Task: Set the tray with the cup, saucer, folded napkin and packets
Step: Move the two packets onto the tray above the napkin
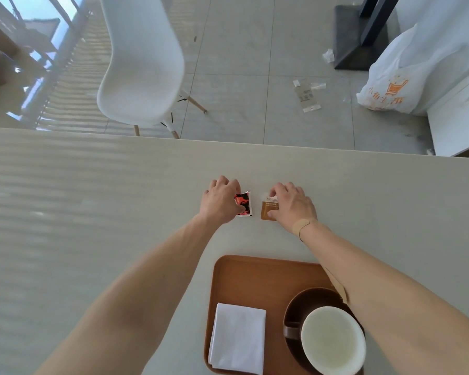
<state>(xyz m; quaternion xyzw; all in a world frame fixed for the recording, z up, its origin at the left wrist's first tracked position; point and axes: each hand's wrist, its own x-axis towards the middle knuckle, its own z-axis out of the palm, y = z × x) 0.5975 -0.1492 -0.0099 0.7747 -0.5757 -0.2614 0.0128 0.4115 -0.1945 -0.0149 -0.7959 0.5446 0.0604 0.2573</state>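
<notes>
Step in hand: collecting the two packets from the pale table [92, 212] at frame centre. The left hand [221, 200] curls its fingers over a red-and-black packet [244, 203]; the right hand [291, 204] curls over a brown packet [268, 211]. Both appear to pinch their packet, though full closure is hidden under the fingers. Both packets lie flat, near each other, apart from the tray.

Recommended: lift an edge with the fingertips, then carry both to the bare upper part of the wooden tray [255, 272], lower centre. The tray is smooth, brown and round-cornered. It holds a folded white napkin [238, 336] and a pale-lined cup [333, 339] on a dark saucer [309, 299].
</notes>
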